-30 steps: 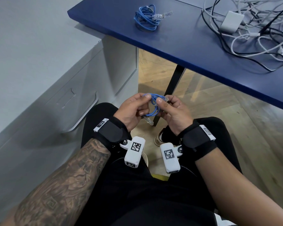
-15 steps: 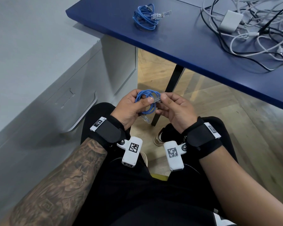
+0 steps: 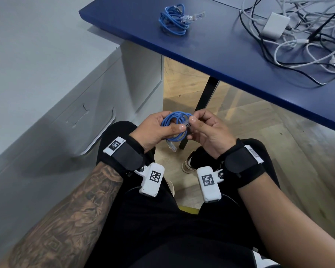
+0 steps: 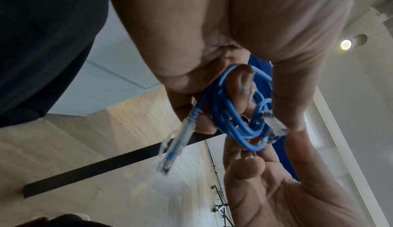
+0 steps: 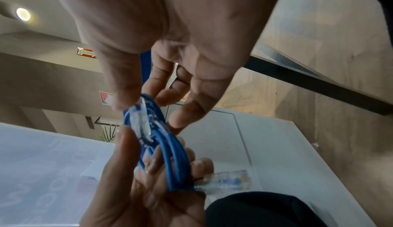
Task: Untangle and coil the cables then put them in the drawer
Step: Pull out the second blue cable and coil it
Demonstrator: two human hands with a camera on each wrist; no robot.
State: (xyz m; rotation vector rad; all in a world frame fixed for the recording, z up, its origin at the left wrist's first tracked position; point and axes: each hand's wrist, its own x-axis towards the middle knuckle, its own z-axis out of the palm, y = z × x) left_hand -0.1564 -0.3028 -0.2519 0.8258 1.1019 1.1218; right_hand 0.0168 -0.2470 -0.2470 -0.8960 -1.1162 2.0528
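Observation:
Above my lap I hold a small coil of blue network cable (image 3: 176, 124) (image 4: 231, 118) (image 5: 170, 150). My left hand (image 3: 159, 130) grips the coil, fingers through the loops and thumb pressed on top. My right hand (image 3: 203, 130) pinches the clear plug (image 5: 140, 118) (image 4: 274, 124) at the coil's right side between thumb and forefinger. The other clear plug (image 3: 171, 146) (image 4: 172, 144) (image 5: 227, 181) hangs free below the coil. A second coiled blue cable (image 3: 175, 19) lies on the blue table (image 3: 230, 55). The grey drawer (image 3: 79, 120) to my left is closed.
A tangle of white and black cables (image 3: 298, 41) with a white adapter (image 3: 276, 26) lies on the table's right part. A black table leg (image 3: 203, 105) stands just beyond my hands. The grey cabinet top (image 3: 37, 45) fills the left. Wooden floor (image 3: 278, 142) lies beneath.
The coil has opened from a squeezed bunch into a rounder loop in my left hand. My right hand has shifted to pinch the plug at its right side. Both hands have drifted slightly left.

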